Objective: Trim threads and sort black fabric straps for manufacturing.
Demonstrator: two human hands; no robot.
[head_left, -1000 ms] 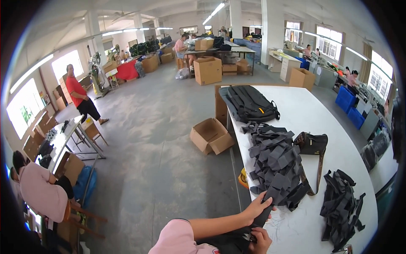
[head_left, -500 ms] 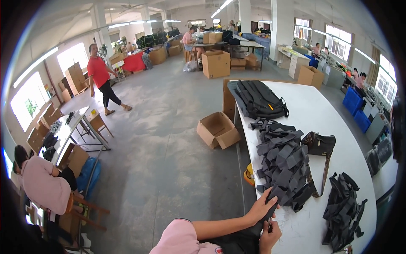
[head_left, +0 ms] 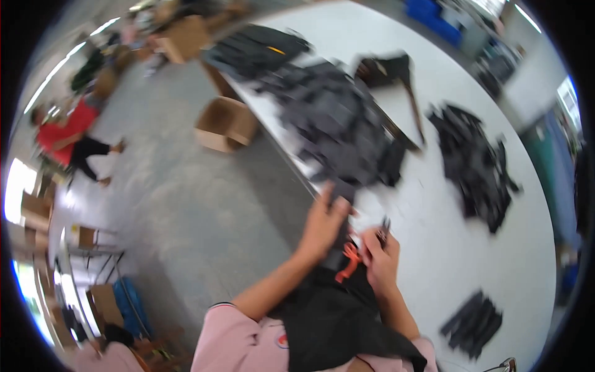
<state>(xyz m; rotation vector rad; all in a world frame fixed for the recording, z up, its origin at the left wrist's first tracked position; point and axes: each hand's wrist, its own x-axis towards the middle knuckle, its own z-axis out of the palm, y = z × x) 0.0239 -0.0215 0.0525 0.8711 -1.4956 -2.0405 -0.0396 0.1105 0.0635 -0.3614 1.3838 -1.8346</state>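
At the near left edge of the table, my left hand [head_left: 325, 222] is closed on a dark grey fabric piece [head_left: 340, 193], beside the near end of a big heap of similar pieces [head_left: 338, 118]. To its right, my right hand [head_left: 379, 255] is closed around small dark thread snips [head_left: 384, 230], whose pointed tip sticks up past the fingers; blur hides their details. An orange cord [head_left: 351, 260] hangs between the hands, in front of my black apron [head_left: 334, 322]. Where the cord is fastened I cannot tell.
On the white table [head_left: 421, 248] are a black backpack [head_left: 254, 51], a small dark bag with a strap [head_left: 384, 71], a second dark heap [head_left: 474, 167] and a neat stack of dark strips [head_left: 473, 324]. An open carton [head_left: 226, 124] stands left. A person in red [head_left: 62, 139] is farther off.
The view has swung and dropped closer over the table. My right hand has come apart from the left, and the snips and orange cord now show. The stack of strips has come into view.
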